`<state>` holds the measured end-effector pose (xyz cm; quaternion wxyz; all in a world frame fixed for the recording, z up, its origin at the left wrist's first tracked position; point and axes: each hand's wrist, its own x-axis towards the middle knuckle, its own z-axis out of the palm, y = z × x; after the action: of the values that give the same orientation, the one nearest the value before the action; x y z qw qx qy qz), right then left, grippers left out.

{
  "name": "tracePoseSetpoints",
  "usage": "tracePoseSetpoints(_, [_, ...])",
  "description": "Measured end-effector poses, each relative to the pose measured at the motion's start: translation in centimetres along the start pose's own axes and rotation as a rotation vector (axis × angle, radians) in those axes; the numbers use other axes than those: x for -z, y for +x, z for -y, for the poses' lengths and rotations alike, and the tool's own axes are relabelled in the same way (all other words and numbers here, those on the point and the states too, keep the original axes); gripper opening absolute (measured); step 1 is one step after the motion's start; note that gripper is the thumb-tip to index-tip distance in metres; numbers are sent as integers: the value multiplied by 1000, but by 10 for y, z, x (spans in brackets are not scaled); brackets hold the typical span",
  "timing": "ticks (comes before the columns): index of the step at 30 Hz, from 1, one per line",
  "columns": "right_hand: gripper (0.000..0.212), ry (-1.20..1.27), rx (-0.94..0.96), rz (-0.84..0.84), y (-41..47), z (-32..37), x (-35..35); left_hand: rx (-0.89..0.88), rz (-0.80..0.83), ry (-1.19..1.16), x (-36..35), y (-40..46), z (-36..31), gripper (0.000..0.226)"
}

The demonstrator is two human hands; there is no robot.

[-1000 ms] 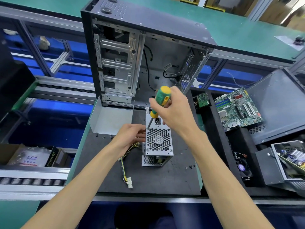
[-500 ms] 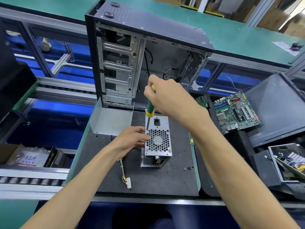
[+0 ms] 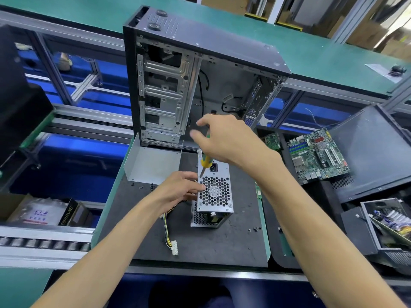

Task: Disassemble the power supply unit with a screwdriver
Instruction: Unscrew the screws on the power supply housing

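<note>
Your power supply unit (image 3: 214,194) stands on end on the dark work mat (image 3: 233,245), just in front of the opened computer case (image 3: 200,81), with its honeycomb fan grille facing up at you. Your left hand (image 3: 178,191) grips its left edge, fingers curled against the metal with the tips on the rim of the grille. Your right hand (image 3: 224,138) is wrapped round the handle of the screwdriver (image 3: 205,162); only the yellow-and-green lower part of the handle and the short shaft show below your palm, and the tip sits at the upper left corner of the grille plate. Whether it is seated in a screw head you cannot tell from here.

Readable writing is scarce. In the cardboard box at the left, a black package (image 3: 69,213) shows "PRIME" along its side, and the plastic bag (image 3: 37,213) beside it carries blue characters and a red stripe too blurred to read. Nothing legible appears on the supply itself.

A bundle of yellow and black wires (image 3: 166,223) runs out from under your left hand and ends in a white connector (image 3: 174,247) lying on the mat. Where the wires enter the housing is hidden by your hand. A few small dark screws (image 3: 254,229) lie loose on the mat to the right of the unit, and more near the bent grey metal sheet (image 3: 153,165) on the left.

To the right, a green motherboard (image 3: 318,156) rests on a dark panel; its markings are too small to make out. A metal box of parts (image 3: 391,223) is cut off by the right edge.
</note>
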<state>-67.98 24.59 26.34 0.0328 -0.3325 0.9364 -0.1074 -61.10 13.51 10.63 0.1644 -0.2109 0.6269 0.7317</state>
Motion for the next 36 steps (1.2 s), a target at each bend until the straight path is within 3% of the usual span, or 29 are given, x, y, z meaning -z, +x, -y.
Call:
tracePoseSetpoints(3, [35,14,-29,3,3,-2,0,-7,-2,5,0,0,0,52])
tracePoseSetpoints(8, [50,13,138,144,1,6,5,-13,-6,-9,-1,-2,2,54])
tracePoseSetpoints(12, [34,-132,-15,9,7,5,3,-22,-5,0,-1,-2,2,52])
tracePoseSetpoints(16, [33,-59,127,59,3,4,10,-32,-6,0,-2,-3,3,49])
tracePoseSetpoints(20, [32,-160,2,-5,7,0,9,-42,-3,-5,-3,-3,2,43])
tracePoseSetpoints(22, [28,-88,37,18,6,-2,8,-47,0,-4,-3,-3,2,39])
tracePoseSetpoints(25, [43,-46,122,41,3,1,8,-47,8,8,-2,-1,3,41])
tracePoseSetpoints(29, [29,-31,58,-25,5,1,4,-56,-12,24,-2,0,4,45])
tracePoseSetpoints(31, [34,-23,95,-15,6,-2,5,-142,-126,219,0,-1,3,50])
tracePoseSetpoints(34, [42,-2,138,13,6,-6,8,-500,-346,587,7,-6,-1,42])
tracePoseSetpoints(36, [34,14,139,10,8,-5,6,-694,-300,610,9,-9,-9,28])
